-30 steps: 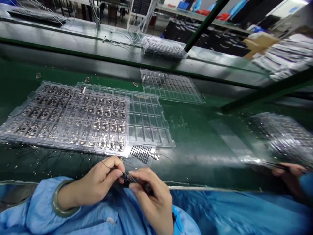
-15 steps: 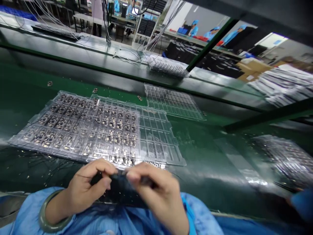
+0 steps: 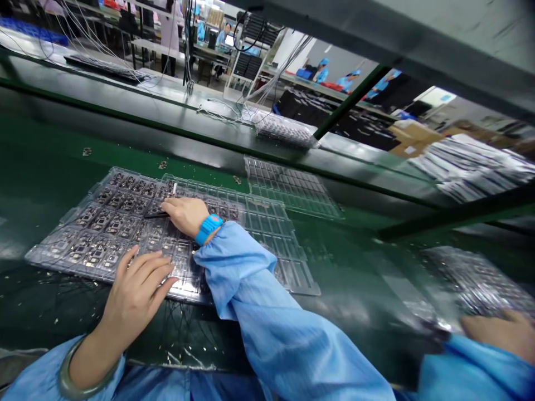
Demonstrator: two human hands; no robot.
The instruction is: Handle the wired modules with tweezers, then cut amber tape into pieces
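My right hand (image 3: 186, 214) reaches over the middle of a clear plastic tray (image 3: 267, 223). Its fingers pinch a thin black tool that looks like tweezers (image 3: 155, 215), pointing left across the tray. Small circuit boards (image 3: 112, 225) fill rows of pockets on the left. My left hand (image 3: 137, 287) lies at the tray's near edge, open, fingers stretched and holding nothing. My right forearm and sleeve hide part of the tray. A small white piece (image 3: 174, 189) shows just beyond my right fingertips.
Another clear tray (image 3: 292, 186) lies behind. Several loose small boards (image 3: 163, 165) sit on the green bench (image 3: 351, 267). At right, a co-worker's hand (image 3: 501, 334) is near a stack of filled trays (image 3: 480, 281). A green metal post (image 3: 353, 103) slants up from the shelf.
My hands were together in front of my body. My right hand has moved forward over the tray, and my left has opened out at its near edge. The co-worker's hand has come into view.
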